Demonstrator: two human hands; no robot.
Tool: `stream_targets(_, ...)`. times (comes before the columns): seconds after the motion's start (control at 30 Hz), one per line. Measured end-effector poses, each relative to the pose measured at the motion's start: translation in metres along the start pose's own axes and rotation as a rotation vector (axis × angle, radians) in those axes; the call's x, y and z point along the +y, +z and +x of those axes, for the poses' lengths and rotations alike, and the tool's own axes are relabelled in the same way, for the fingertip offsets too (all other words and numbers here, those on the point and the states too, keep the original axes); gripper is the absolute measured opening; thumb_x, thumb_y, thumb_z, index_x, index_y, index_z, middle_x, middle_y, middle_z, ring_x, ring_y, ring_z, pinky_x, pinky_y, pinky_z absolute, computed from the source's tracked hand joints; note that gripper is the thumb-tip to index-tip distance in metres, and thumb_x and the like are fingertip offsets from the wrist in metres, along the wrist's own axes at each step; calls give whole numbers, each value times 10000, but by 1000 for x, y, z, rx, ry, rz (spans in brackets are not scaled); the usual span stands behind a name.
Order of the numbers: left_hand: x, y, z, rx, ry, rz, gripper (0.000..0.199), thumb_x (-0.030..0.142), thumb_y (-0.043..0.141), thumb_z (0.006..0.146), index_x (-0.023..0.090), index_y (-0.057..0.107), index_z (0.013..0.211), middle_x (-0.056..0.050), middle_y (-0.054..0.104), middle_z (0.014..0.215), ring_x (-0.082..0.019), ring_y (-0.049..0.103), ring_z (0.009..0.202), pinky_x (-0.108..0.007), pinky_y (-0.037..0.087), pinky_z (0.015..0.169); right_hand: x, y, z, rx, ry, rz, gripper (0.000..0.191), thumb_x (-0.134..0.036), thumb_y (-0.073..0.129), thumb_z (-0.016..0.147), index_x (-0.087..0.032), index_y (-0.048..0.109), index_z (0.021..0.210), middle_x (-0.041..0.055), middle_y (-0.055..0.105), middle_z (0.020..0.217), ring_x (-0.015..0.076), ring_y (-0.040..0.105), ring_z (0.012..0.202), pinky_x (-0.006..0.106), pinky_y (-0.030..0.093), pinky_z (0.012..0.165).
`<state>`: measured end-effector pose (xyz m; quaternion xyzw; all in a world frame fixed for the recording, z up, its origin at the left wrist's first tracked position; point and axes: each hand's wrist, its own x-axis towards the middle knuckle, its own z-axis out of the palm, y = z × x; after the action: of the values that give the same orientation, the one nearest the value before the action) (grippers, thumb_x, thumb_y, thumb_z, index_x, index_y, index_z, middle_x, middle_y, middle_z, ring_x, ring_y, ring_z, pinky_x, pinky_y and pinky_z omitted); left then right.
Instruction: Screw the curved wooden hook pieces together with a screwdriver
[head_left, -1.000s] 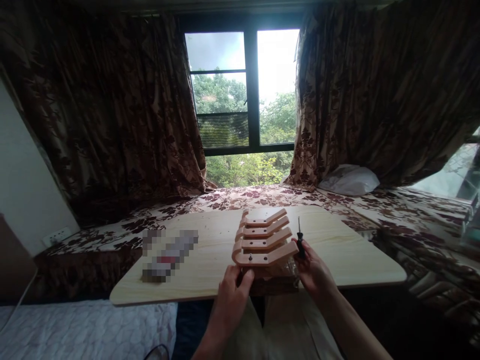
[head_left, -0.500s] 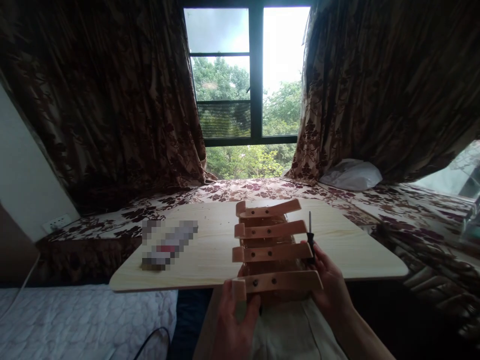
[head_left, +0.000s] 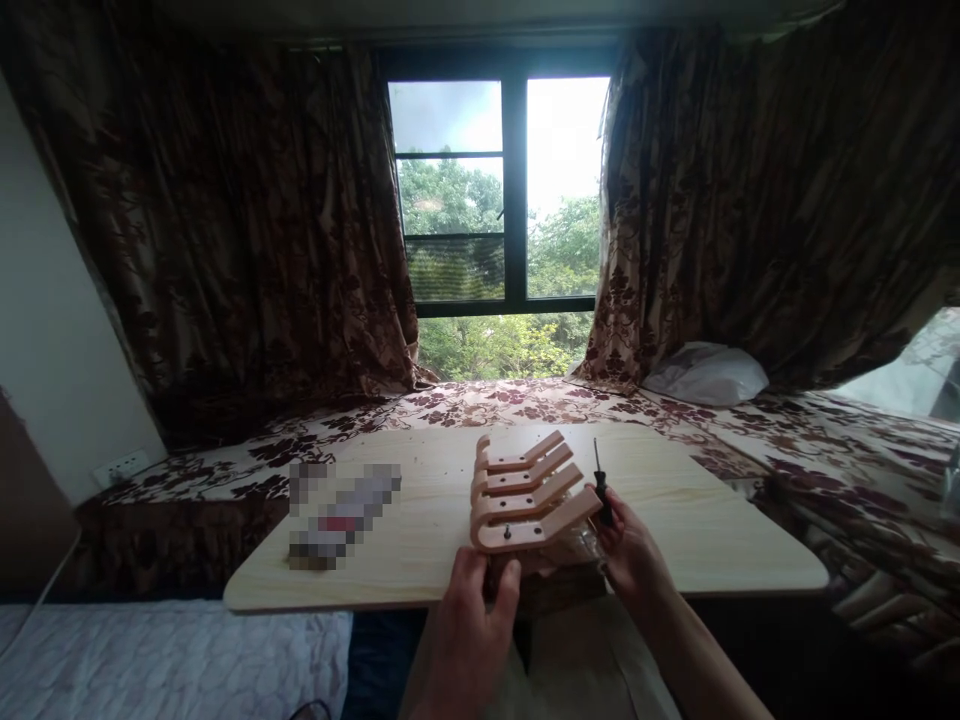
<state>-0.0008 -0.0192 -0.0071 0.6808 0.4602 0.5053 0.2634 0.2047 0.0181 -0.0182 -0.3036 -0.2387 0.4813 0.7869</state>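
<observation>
A wooden hook rack (head_left: 517,532) is in front of me, over the table's near edge. Its several bent light-wood hooks stand in a row, with dark screws in their flat parts; in the nearest hook one screw (head_left: 508,531) sticks up. My left hand (head_left: 476,610) grips the near left end of the rack, thumb and fingers closed on it. On the other side, my right hand (head_left: 630,550) is wrapped round the black handle of a screwdriver (head_left: 601,495), whose shaft points up. The right fingers are close to the rack's right side; whether they also support it is unclear.
The pale wooden table (head_left: 712,520) carries a blurred-out item (head_left: 337,520) at left. Behind it lies a patterned cloth-covered ledge (head_left: 510,395) with a white plastic bag (head_left: 705,373), below a curtained window (head_left: 516,180). A quilted bed (head_left: 172,660) is at lower left.
The rack has tilted, so its hooks now show their bent side profile rather than their fronts. The screwdriver has shifted slightly left with my right hand. My view has tipped upward.
</observation>
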Motion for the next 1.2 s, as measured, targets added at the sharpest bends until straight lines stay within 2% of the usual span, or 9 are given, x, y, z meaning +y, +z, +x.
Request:
stream_targets(0.13,-5,-8,4,-23,2,-9,287,407,543,820,184,650,967,-78,655,983,-247,611,973,-366,469,893,-24,-10,8,117,-16,55,116,-250,582,881,-139,610,865,7,656,825,138,635,751,339,530,723)
stream_targets(0.23,-5,-9,7,-28,30,-23,347,373,552,813,181,618,1095,-88,622,1142,-251,560,1111,-369,425,971,-38,-19,6,141,-2,36,79,-234,660,792,-185,613,832,-13,688,764,162,659,775,356,531,750)
stream_targets(0.33,-3,-3,3,-38,58,-23,376,361,550,815,181,602,1141,-98,610,1182,-264,524,1171,-406,387,1025,-33,-20,1,115,64,-28,120,-235,681,768,-192,621,863,11,702,814,193,663,803,370,538,696)
stream_targets(0.43,-9,6,-12,-58,84,-2,444,362,568,814,188,563,1222,-117,575,1252,-281,505,1204,-437,389,1038,-21,-12,5,59,101,-97,177,-284,615,857,-148,621,969,37,666,919,161,640,781,337,532,678)
stream_targets(0.57,-29,25,-38,-85,203,137,574,350,629,773,196,509,1313,-141,494,1372,-327,470,1261,-445,455,1000,-18,7,31,-12,143,-186,271,-322,548,909,-163,577,1125,72,603,1094,174,608,881,362,525,739)
stream_targets(0.73,-39,49,-48,-43,424,229,573,267,513,839,223,392,1398,-118,511,1348,-287,502,1230,-428,474,984,-19,30,65,-124,240,-327,313,-326,551,905,-168,555,1176,86,575,1162,200,593,949,401,513,785)
stream_targets(0.83,-36,46,-36,48,471,403,612,253,476,880,208,270,1455,-129,557,1303,-277,549,1173,-407,500,938,-17,36,72,-184,273,-407,311,-323,553,904,-166,557,1172,85,575,1162,201,592,952,403,512,787)
stream_targets(1.0,-29,37,-21,-8,630,609,728,179,443,888,167,32,1489,-134,542,1335,-267,574,1136,-403,472,947,-16,40,71,-278,293,-498,314,-322,558,901,-161,558,1169,84,577,1155,203,594,951,405,512,786)
stream_targets(1.2,-35,42,-34,-21,677,642,740,163,452,871,147,45,1489,-127,586,1286,-261,608,1049,-386,475,904,-22,64,74,-370,266,-546,311,-324,553,904,-166,557,1172,84,578,1154,198,594,945,401,513,784)
